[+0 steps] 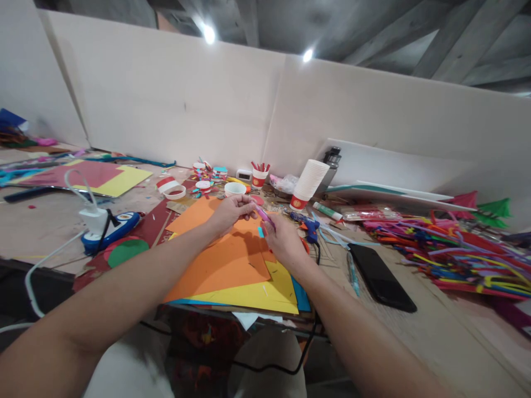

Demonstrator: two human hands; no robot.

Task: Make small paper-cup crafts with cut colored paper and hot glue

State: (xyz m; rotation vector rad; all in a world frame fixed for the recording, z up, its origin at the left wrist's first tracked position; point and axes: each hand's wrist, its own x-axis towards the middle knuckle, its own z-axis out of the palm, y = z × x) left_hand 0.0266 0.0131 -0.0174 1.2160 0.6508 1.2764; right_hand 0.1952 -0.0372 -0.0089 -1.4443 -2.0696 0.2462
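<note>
My left hand (pixel 230 213) is closed in a pinch on a small red paper piece (pixel 257 200) above a stack of orange paper sheets (pixel 224 260). My right hand (pixel 282 239) is closed around a pink pen-like tool (pixel 264 214), whose tip points toward the red piece. A small teal scrap (pixel 260 232) lies on the orange paper between the hands. Yellow (pixel 257 293) and blue sheets lie under the orange ones.
A blue glue gun (pixel 306 223) and a black phone (pixel 380 275) lie right of the paper. Several coloured pipe cleaners (pixel 456 249) pile at the far right. Stacked paper cups (pixel 307 184), small cups, a white charger (pixel 95 220) and cable stand around.
</note>
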